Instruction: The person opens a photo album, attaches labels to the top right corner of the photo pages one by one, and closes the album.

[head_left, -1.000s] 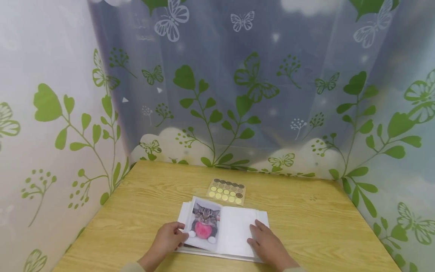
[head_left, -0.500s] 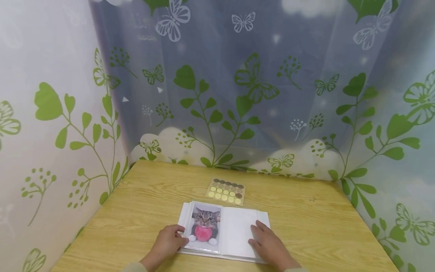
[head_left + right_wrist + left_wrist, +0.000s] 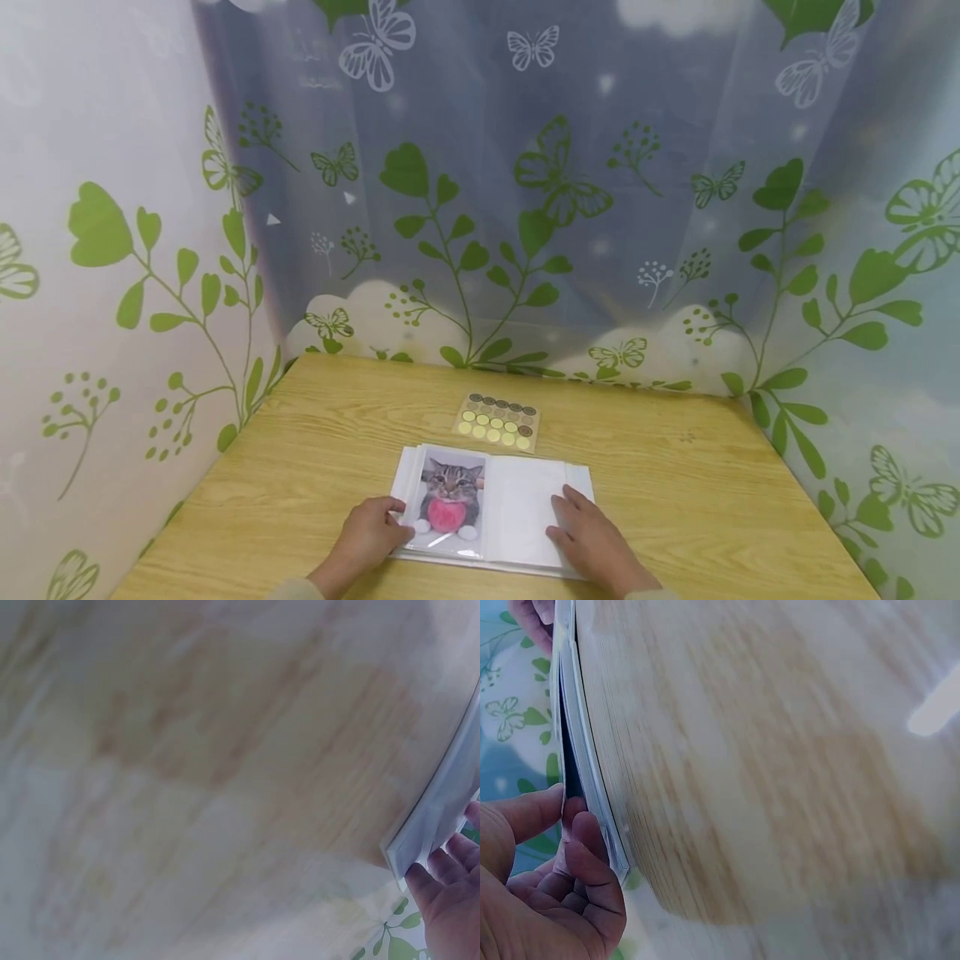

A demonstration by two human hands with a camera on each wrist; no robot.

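Note:
A white photo album (image 3: 525, 508) lies spread on the table. Its left page bears a cat photo (image 3: 448, 500) in a clear sleeve; the right-hand page is plain white. My left hand (image 3: 369, 531) is at the outer left edge, where thumb and index finger pinch the cat page. In the left wrist view, a narrow dark gap shows under that page beside the curled fingers (image 3: 592, 859). Across the right page's outer edge rests my right hand (image 3: 594, 537), its fingers loosely extended. The right wrist view has those fingers (image 3: 446, 866) along the album's edge.
Just beyond the album lies a sheet of round stickers (image 3: 497, 422), gold and dark brown. The wood-grain table (image 3: 675, 467) extends to both sides. A curtain (image 3: 480, 208) printed with leaves and butterflies encloses the back and sides.
The cat page, tilted up at its left side a second ago, has come down flatter onto the left pages. The left hand stays at its edge; the right hand has hardly moved.

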